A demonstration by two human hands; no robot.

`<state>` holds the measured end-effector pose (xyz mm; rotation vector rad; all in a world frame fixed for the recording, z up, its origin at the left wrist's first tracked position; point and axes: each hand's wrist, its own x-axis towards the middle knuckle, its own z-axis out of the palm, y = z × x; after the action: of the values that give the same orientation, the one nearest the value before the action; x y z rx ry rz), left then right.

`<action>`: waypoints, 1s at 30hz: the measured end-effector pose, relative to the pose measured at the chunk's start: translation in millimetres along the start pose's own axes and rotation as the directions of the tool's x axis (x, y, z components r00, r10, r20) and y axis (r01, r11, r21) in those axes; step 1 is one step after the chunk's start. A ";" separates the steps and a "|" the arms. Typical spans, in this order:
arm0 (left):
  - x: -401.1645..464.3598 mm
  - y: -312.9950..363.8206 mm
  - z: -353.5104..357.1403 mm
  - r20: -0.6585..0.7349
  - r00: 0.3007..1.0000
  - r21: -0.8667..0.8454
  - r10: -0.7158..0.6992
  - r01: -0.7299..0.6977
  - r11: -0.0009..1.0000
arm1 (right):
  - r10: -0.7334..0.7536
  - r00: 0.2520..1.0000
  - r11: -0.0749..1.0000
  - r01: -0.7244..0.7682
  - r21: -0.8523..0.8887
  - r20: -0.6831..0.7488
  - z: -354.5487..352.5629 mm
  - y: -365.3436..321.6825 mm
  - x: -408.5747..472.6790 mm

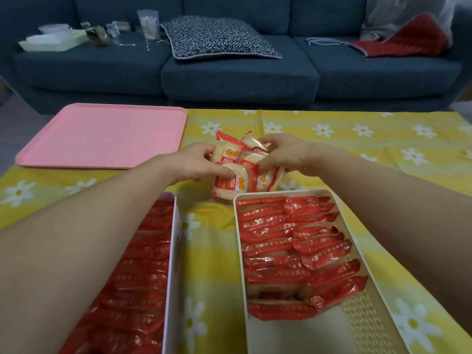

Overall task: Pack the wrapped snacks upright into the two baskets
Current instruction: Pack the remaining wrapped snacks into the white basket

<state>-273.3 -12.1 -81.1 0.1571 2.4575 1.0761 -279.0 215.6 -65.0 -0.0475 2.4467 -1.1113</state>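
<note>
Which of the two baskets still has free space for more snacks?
The cream basket on the right: its near end shows bare floor. The pink basket on the left looks full.

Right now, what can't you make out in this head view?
- Pink rectangular basket: left side hidden by the left forearm, near end cut by the frame.
- Loose wrapped snack pile: count unclear under left hand and right hand.
- Small sofa items: blurred.

Dim, soft indoor light, faint shadows, wide-angle bending and blur at edges
</note>
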 end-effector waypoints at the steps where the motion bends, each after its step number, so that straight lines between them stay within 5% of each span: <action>1: -3.9 3.9 -3.6 -0.037 0.999 -0.009 0.032 -0.032 0.999 | -0.031 0.999 0.999 0.031 0.015 -0.027 -2.4 -4.4 -5.6; 12: -119.0 85.2 -13.6 -0.263 0.911 -0.142 0.319 -0.363 0.921 | -0.216 0.943 0.919 0.284 0.272 -0.252 -38.3 -39.4 -158.7; 17: -179.8 84.0 37.5 -0.339 0.897 -0.278 0.282 -0.382 0.881 | -0.085 0.961 0.814 0.220 0.537 -0.265 -10.0 0.0 -232.7; 23: -206.7 49.1 120.5 -0.365 0.919 -0.382 0.149 -0.294 0.876 | 0.108 0.913 0.745 0.187 0.640 -0.392 37.3 53.7 -268.6; 30: -216.6 39.4 140.6 -0.286 0.912 -0.205 0.295 -0.359 0.910 | 0.115 0.872 0.795 0.207 0.571 -0.476 44.8 72.8 -270.9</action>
<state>-20.3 49.1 -59.0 0.3901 2.5375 1.6373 -6.1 290.5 -39.0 0.4315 2.3510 -2.1075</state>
